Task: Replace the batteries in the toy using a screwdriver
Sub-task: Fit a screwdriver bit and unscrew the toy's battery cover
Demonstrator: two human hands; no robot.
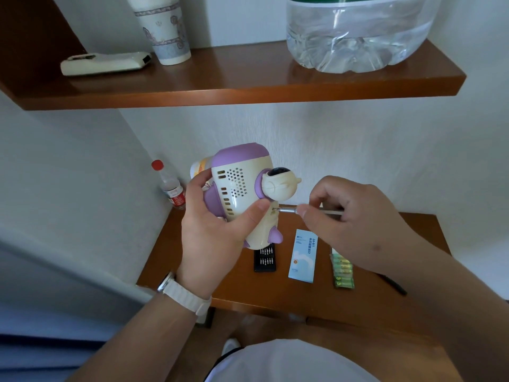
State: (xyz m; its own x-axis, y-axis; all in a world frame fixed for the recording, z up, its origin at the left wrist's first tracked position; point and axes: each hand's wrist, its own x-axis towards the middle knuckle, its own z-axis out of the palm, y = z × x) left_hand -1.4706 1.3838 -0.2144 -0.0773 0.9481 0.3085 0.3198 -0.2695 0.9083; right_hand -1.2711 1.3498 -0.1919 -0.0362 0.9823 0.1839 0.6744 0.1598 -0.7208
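Toy [242,188] is gripped above worktop [303,295] by left hand [212,232], fingers curled round it. Screwdriver [287,210] is pinched by right hand [352,216], tip prob. seated in screw. Shaft should be held square w/ firm inward pressure.

Light: we note soft, diffuse, moderately bright illumination with a cool cast on the white walls; its source lies outside the view. Shadows: we log a faint grey band on the wall beneath the shelf [248,86] and a darker left wall. Glare: pale reflections streak the glossy shelf top, bright highlights fleck the clear water jug [358,42], and a dull sheen lies on the bench [311,296]. Sharpness: we find the toy [242,188] crisp, the screwdriver [287,209] shaft slightly smeared beside the right hand [355,216]. Distortion: wide-angle bowing tilts the shelf and stretches both forearms; the lower corners go soft and dim.
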